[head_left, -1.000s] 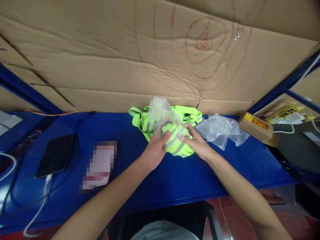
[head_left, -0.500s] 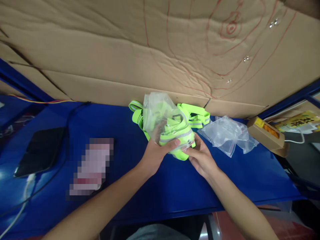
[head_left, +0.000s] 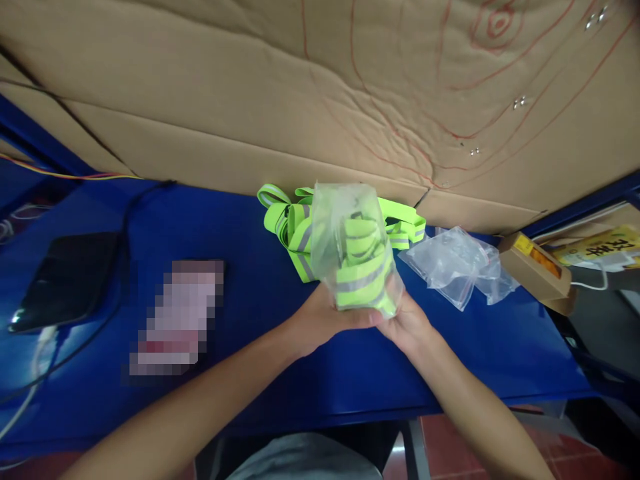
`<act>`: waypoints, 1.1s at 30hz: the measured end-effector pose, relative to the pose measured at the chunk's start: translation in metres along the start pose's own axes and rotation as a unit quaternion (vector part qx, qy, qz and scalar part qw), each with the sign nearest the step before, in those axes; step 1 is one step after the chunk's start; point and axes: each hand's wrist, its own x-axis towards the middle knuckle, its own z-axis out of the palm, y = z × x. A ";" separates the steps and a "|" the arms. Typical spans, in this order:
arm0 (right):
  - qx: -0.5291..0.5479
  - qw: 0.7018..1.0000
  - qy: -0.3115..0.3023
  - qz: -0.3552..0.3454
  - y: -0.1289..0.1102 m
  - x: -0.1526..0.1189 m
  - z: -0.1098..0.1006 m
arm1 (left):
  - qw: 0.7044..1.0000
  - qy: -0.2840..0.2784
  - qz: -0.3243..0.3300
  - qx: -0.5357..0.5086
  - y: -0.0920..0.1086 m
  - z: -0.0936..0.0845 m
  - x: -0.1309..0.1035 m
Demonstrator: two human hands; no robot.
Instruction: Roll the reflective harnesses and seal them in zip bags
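Between my hands is a folded neon-yellow reflective strap [head_left: 364, 279] with grey stripes, inside a clear plastic bag [head_left: 327, 230]. The bag's loose, cloudy end stands up toward the cardboard. My left hand [head_left: 320, 319] grips the bundle from the left and below, its thumb across the near edge. My right hand [head_left: 407, 320] closes on the bag's lower right; some of its fingers are hidden behind it. More neon reflective straps [head_left: 295, 230] lie loosely heaped behind the bundle, partly covered by it.
Several clear plastic bags [head_left: 455, 263] lie to the right, beside a small cardboard box [head_left: 535, 270]. On the left of the blue table [head_left: 270, 393] are a black tablet-like device [head_left: 70, 277] with a white cable and a pixelated phone-shaped object [head_left: 177, 313]. A cardboard wall [head_left: 210, 127] closes off the back.
The strap bundle has turned more upright in my hands, and the bag now covers it down to its near end. My left thumb has slid lower. The view has shifted slightly.
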 end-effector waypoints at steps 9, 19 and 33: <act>0.047 0.990 -0.066 0.117 0.004 -0.004 0.011 | 0.997 -0.051 0.006 0.060 0.006 -0.004 -0.001; -0.224 0.952 0.004 -0.207 -0.018 -0.018 0.004 | 0.939 0.164 0.123 0.277 0.026 -0.006 -0.003; -0.189 0.977 0.000 -0.099 -0.013 -0.007 0.006 | 0.944 0.188 0.011 0.271 0.002 -0.024 -0.031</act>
